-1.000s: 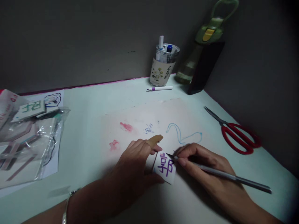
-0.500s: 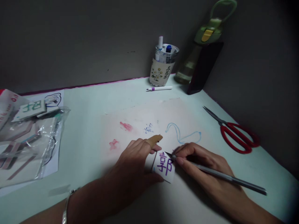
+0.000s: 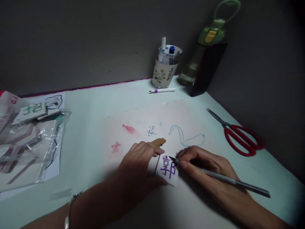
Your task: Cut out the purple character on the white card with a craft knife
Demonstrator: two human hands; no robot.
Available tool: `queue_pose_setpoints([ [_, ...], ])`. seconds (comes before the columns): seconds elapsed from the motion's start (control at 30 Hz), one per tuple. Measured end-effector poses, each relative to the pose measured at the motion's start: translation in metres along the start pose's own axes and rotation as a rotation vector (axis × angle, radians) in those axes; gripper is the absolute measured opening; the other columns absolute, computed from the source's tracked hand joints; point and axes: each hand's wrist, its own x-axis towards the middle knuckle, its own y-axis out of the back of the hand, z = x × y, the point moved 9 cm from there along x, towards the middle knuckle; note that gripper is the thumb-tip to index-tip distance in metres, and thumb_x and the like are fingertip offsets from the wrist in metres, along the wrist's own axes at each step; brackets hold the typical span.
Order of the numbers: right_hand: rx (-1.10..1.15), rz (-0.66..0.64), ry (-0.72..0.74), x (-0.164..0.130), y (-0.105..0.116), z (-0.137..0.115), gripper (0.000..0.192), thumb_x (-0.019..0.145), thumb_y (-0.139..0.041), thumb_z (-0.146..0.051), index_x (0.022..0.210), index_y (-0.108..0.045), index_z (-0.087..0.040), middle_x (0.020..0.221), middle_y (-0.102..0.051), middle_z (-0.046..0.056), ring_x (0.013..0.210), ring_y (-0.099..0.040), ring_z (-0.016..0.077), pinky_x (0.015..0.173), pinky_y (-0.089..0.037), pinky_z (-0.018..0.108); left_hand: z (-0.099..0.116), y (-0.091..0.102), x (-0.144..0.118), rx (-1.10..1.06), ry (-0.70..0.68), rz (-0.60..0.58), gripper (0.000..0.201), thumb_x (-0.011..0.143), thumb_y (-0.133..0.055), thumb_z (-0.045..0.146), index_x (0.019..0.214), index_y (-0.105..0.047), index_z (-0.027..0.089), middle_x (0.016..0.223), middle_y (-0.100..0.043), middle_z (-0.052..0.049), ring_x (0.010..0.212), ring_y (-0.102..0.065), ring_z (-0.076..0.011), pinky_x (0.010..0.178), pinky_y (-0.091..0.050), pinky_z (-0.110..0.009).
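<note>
A small white block (image 3: 168, 170) with a purple written character lies on a stained paper sheet (image 3: 143, 124). My left hand (image 3: 139, 168) pins the block down, thumb at its lower edge; the forefinger wears a tan bandage. My right hand (image 3: 205, 167) grips a thin grey craft knife (image 3: 228, 181) like a pen. The knife's tip rests on the block's upper right edge.
Red-handled scissors (image 3: 240, 136) lie at the right. At the back stand a pen cup (image 3: 166, 68), a green-lidded bottle (image 3: 202, 54) and a loose white pen (image 3: 163, 90). A clear plastic bag (image 3: 26, 140) with cards and papers sits at the left.
The knife tip has shifted very slightly along the block's top right edge. Both hands stay where they were.
</note>
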Motion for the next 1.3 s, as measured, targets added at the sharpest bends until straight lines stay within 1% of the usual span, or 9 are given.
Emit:
queue_pose_setpoints([
  [0.17,0.012,0.005,-0.007,0.001,-0.0002,0.0009,0.023,0.095,-0.058,-0.04,0.08,-0.063,-0.023,0.091,-0.071,0.004,0.087,-0.064,0.02,0.069,-0.048,0.031,0.0,-0.0007,-0.0001,0.012,-0.008,-0.006,0.084,0.066,-0.088,0.018,0.14,-0.049,0.025,0.122,-0.068,-0.006,0.114,-0.061,-0.0308,0.098,-0.051,-0.049],
  [0.4,0.036,0.0,-0.024,0.0008,-0.0012,0.0021,0.022,0.095,-0.058,-0.039,0.082,-0.064,-0.023,0.09,-0.071,0.003,0.085,-0.064,0.0191,0.069,-0.047,0.031,-0.001,-0.0008,-0.0003,0.01,-0.011,0.004,0.086,0.064,-0.089,0.016,0.14,-0.049,0.025,0.123,-0.068,-0.006,0.114,-0.061,-0.0305,0.097,-0.052,-0.049],
  [0.57,0.035,0.006,-0.026,-0.0006,0.0003,-0.0006,0.023,0.094,-0.058,-0.038,0.079,-0.063,-0.022,0.088,-0.071,0.004,0.082,-0.064,0.0196,0.066,-0.047,0.031,-0.0005,-0.0007,-0.0008,0.006,-0.012,0.015,0.086,0.06,-0.091,0.013,0.136,-0.051,0.025,0.122,-0.069,-0.005,0.113,-0.061,-0.0301,0.098,-0.051,-0.049],
  [0.8,0.037,-0.015,-0.019,-0.0007,-0.0016,0.0028,0.022,0.096,-0.056,-0.038,0.081,-0.063,-0.023,0.09,-0.07,0.004,0.085,-0.062,0.0185,0.067,-0.046,0.03,-0.0004,-0.0008,-0.0008,0.016,-0.011,0.013,0.089,0.06,-0.092,0.013,0.138,-0.05,0.025,0.122,-0.069,-0.005,0.113,-0.061,-0.0303,0.097,-0.051,-0.048],
  [1.0,0.046,-0.023,-0.007,-0.0024,-0.0014,0.0069,0.021,0.096,-0.058,-0.038,0.082,-0.063,-0.023,0.09,-0.07,0.003,0.083,-0.062,0.0177,0.066,-0.045,0.029,-0.0005,0.0003,-0.0006,0.019,-0.052,0.056,0.092,0.055,-0.095,0.013,0.135,-0.052,0.024,0.121,-0.07,-0.003,0.109,-0.062,-0.0283,0.095,-0.051,-0.045],
  [1.1,0.058,-0.024,-0.017,-0.0026,-0.0015,0.008,0.021,0.096,-0.058,-0.039,0.083,-0.063,-0.024,0.091,-0.07,0.002,0.084,-0.062,0.0176,0.066,-0.045,0.028,0.0003,0.0004,-0.0018,0.021,-0.063,0.072,0.088,0.055,-0.096,0.014,0.131,-0.054,0.025,0.122,-0.069,-0.003,0.11,-0.062,-0.0275,0.095,-0.051,-0.044],
  [1.2,0.05,-0.007,-0.013,-0.0012,-0.001,0.0059,0.022,0.095,-0.059,-0.04,0.08,-0.063,-0.024,0.087,-0.069,0.002,0.079,-0.061,0.0169,0.062,-0.044,0.028,0.0012,-0.0002,-0.0029,0.028,-0.071,0.082,0.082,0.054,-0.096,0.014,0.125,-0.057,0.024,0.124,-0.069,-0.004,0.11,-0.062,-0.0276,0.095,-0.051,-0.044],
  [1.3,0.045,0.015,-0.017,0.0002,-0.0006,0.004,0.023,0.093,-0.06,-0.039,0.077,-0.063,-0.023,0.081,-0.069,0.002,0.075,-0.06,0.0165,0.059,-0.043,0.027,0.0022,0.0007,-0.003,0.028,-0.081,0.099,0.086,0.052,-0.096,0.013,0.127,-0.055,0.025,0.121,-0.07,-0.003,0.108,-0.063,-0.0277,0.092,-0.052,-0.043],
])
